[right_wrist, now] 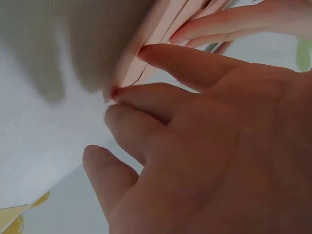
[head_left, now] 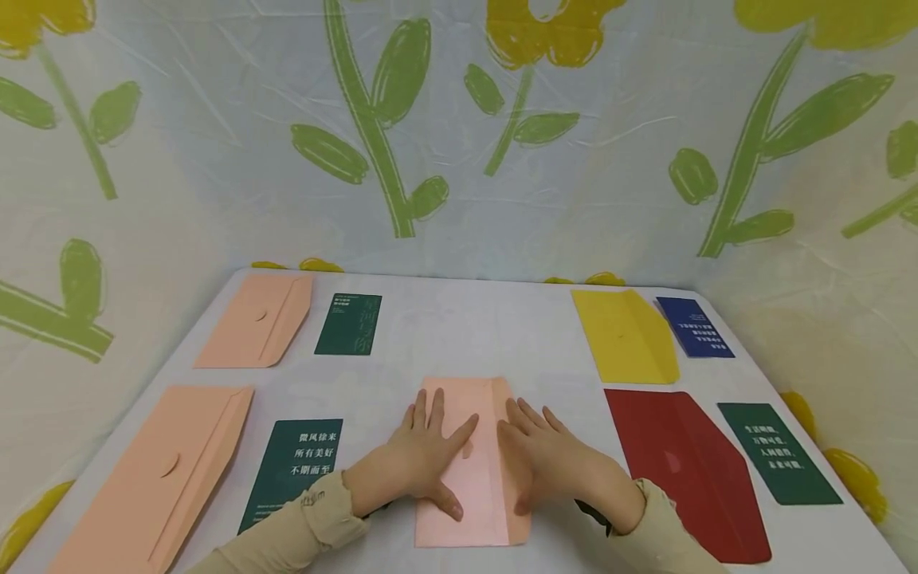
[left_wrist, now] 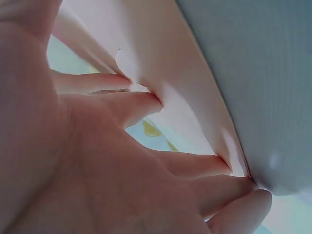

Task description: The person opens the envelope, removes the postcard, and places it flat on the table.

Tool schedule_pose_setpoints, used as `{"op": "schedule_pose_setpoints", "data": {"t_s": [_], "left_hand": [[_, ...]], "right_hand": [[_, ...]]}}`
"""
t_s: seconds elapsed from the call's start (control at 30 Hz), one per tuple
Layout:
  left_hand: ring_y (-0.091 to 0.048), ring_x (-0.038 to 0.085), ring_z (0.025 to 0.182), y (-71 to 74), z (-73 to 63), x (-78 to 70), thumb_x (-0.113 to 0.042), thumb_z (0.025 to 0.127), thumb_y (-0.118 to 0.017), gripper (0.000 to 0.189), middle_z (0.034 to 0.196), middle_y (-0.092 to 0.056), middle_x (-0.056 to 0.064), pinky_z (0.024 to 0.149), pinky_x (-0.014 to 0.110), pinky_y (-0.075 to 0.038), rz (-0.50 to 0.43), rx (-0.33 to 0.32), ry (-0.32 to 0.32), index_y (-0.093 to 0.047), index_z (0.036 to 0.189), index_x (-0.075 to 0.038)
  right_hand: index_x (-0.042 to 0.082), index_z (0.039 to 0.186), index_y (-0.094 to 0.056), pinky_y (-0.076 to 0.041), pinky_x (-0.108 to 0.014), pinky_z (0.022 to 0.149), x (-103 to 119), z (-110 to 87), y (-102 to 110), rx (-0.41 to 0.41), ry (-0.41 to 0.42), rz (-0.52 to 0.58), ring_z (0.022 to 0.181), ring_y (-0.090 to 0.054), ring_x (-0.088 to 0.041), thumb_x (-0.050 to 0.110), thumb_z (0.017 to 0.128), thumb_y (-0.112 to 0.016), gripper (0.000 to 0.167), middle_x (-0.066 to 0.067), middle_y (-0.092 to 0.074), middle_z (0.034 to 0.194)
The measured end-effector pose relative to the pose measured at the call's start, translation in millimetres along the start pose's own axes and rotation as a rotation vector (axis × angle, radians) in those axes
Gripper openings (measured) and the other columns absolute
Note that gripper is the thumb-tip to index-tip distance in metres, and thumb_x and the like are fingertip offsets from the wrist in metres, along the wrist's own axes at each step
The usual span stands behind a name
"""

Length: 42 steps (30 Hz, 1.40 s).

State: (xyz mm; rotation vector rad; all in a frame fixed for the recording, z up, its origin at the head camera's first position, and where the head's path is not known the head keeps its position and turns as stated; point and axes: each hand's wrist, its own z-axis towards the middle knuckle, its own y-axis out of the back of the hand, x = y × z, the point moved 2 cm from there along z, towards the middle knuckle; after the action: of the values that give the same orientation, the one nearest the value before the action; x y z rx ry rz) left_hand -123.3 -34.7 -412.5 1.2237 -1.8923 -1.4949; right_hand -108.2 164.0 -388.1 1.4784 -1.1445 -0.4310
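Observation:
A pale pink envelope (head_left: pixel 473 478) lies flat in the middle of the white table (head_left: pixel 459 335), close to the front edge. My left hand (head_left: pixel 423 454) lies flat on its left half with fingers spread and straight. My right hand (head_left: pixel 545 458) presses flat on its right side, over the folded flap. In the left wrist view the left hand's fingertips (left_wrist: pixel 146 100) push against the pink paper (left_wrist: pixel 161 58). In the right wrist view the fingertips (right_wrist: pixel 146 53) touch the envelope's edge (right_wrist: pixel 146 44).
Two peach envelopes (head_left: pixel 254 323) (head_left: pixel 154 478) and two dark green cards (head_left: pixel 347 324) (head_left: pixel 294 470) lie at the left. At the right are a yellow envelope (head_left: pixel 627 336), a blue card (head_left: pixel 694 327), a red envelope (head_left: pixel 684 470) and a green card (head_left: pixel 778 453). A flowered backdrop surrounds the table.

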Motion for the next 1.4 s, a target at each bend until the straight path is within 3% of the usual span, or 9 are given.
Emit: {"op": "schedule_pose_setpoints", "data": {"t_s": [0.17, 0.37, 0.5, 0.63, 0.83, 1.0, 1.4], "left_hand": [[-0.006, 0.056, 0.144, -0.3, 0.2, 0.0, -0.069, 0.059, -0.081, 0.121, 0.158, -0.010, 0.033, 0.115, 0.058, -0.021, 0.005, -0.004, -0.003, -0.027, 0.158, -0.026], [-0.008, 0.057, 0.143, 4.3, 0.7, -2.2, -0.070, 0.059, -0.082, 0.121, 0.158, -0.012, 0.033, 0.114, 0.058, -0.022, 0.029, 0.008, 0.003, -0.028, 0.158, -0.026], [-0.015, 0.059, 0.141, 11.9, 2.9, -9.0, -0.071, 0.061, -0.080, 0.117, 0.157, -0.016, 0.034, 0.109, 0.057, -0.034, 0.038, 0.016, 0.013, -0.031, 0.157, -0.025], [-0.023, 0.065, 0.134, 19.6, 7.6, -19.2, -0.074, 0.070, -0.073, 0.106, 0.155, -0.022, 0.035, 0.094, 0.055, -0.049, 0.016, 0.026, 0.039, -0.034, 0.156, -0.027], [-0.040, 0.064, 0.124, 19.6, 18.4, -30.7, -0.069, 0.087, -0.058, 0.083, 0.152, -0.029, 0.035, 0.096, 0.056, -0.048, 0.067, -0.020, 0.091, -0.036, 0.155, -0.027], [-0.033, 0.066, 0.128, 12.3, 20.3, -34.0, -0.071, 0.084, -0.061, 0.087, 0.155, -0.024, 0.034, 0.083, 0.056, -0.054, 0.053, -0.035, 0.138, -0.033, 0.156, -0.030], [-0.029, 0.066, 0.130, 8.8, 22.8, -35.7, -0.068, 0.085, -0.058, 0.086, 0.156, -0.020, 0.033, 0.083, 0.055, -0.055, 0.097, 0.000, 0.160, -0.028, 0.157, -0.033]], "right_hand": [[-0.007, 0.143, -0.044, -0.021, -0.056, 0.116, 1, 8.2, -3, 0.029, -0.021, -0.051, 0.145, -0.027, -0.041, 0.029, 0.061, -0.095, 0.103, -0.031, -0.030, 0.154], [-0.008, 0.144, -0.043, -0.024, -0.052, 0.116, 3, 12.3, -7, 0.025, -0.052, -0.084, 0.145, -0.026, -0.040, 0.034, 0.059, -0.096, 0.109, -0.030, -0.029, 0.154], [-0.008, 0.144, -0.043, -0.024, -0.052, 0.116, 3, 12.8, -7, 0.024, -0.063, -0.098, 0.146, -0.025, -0.040, 0.034, 0.058, -0.097, 0.109, -0.030, -0.029, 0.154], [-0.008, 0.144, -0.042, -0.024, -0.052, 0.116, 3, 13.8, -6, 0.031, -0.065, -0.112, 0.146, -0.024, -0.040, 0.036, 0.058, -0.096, 0.111, -0.031, -0.028, 0.155], [-0.008, 0.146, -0.040, -0.023, -0.051, 0.116, 6, 13.7, -6, 0.051, -0.079, -0.083, 0.146, -0.023, -0.040, 0.037, 0.059, -0.096, 0.112, -0.030, -0.026, 0.156], [-0.009, 0.145, -0.041, -0.024, -0.052, 0.116, 9, 13.6, -9, 0.053, -0.084, -0.093, 0.146, -0.024, -0.041, 0.038, 0.060, -0.095, 0.111, -0.030, -0.026, 0.156], [-0.008, 0.145, -0.040, -0.025, -0.053, 0.115, 9, 13.0, -9, 0.052, -0.083, -0.112, 0.146, -0.023, -0.041, 0.040, 0.061, -0.095, 0.112, -0.030, -0.026, 0.156]]}}
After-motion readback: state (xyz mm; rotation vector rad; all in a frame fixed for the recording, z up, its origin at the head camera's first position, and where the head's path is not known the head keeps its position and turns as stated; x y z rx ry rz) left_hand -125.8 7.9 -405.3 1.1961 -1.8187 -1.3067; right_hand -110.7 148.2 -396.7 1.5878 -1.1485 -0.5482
